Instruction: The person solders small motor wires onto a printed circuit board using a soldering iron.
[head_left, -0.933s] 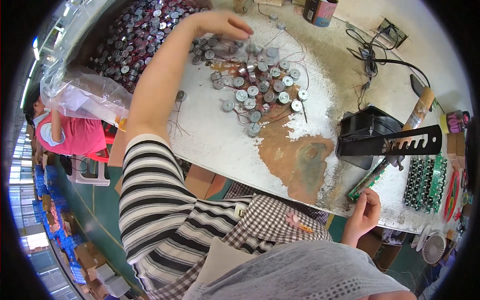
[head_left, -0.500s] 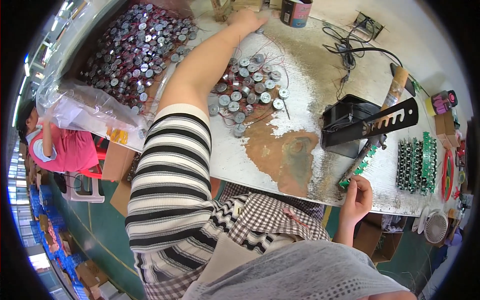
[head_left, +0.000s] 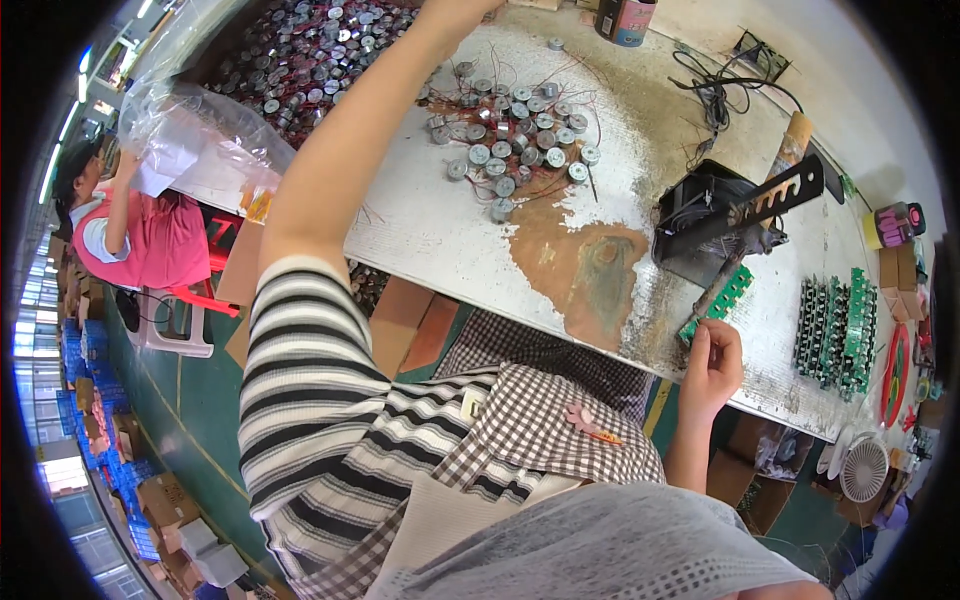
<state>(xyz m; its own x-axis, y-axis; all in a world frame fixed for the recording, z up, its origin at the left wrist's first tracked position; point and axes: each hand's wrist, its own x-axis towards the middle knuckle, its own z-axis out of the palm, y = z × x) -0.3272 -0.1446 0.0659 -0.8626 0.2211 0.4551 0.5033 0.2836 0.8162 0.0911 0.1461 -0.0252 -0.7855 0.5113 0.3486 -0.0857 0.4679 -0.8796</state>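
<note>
My left arm reaches far across the workbench [head_left: 395, 220], and only part of my left hand [head_left: 462, 12] shows at the top edge; its fingers are cut off. Below and right of it lies a loose cluster of small round metal motors [head_left: 520, 135] with thin red wires. My right hand [head_left: 712, 368] is closed at the near end of a green circuit board strip [head_left: 737, 285], by the bench's front edge. Over the strip slants a dark rod with a wooden handle [head_left: 793, 140], beside a black slotted metal bar [head_left: 770, 203].
A black fan-like box [head_left: 690, 215] stands behind the strip. Rows of green circuit boards [head_left: 835, 335] lie at right. A larger motor heap [head_left: 310, 60] fills the far left. Black cables [head_left: 722, 95] and a can [head_left: 626, 20] sit at the back. Another person [head_left: 140, 230] sits at left.
The view has shifted, so the bench items sit differently in the picture. My left hand has moved up, mostly out of the frame. My right hand stays at the strip's near end.
</note>
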